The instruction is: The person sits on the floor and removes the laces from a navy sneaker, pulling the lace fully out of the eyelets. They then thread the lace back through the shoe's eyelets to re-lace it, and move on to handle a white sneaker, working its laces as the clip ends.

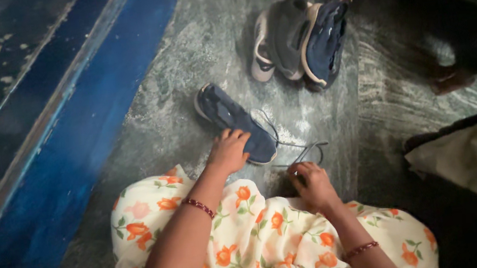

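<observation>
Navy shoe [234, 122] flat at frame centre on grey stone floor [182, 68]; left hand [227, 151] spread over its heel, right hand [312, 184] just right, pinching grey lace [299, 155]. Two more shoes [300, 41] piled above, well apart.

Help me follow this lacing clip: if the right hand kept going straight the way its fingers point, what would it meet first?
Probably the loose shoelace pinched by the right hand, then bare stone floor; depth is hard to judge.
</observation>
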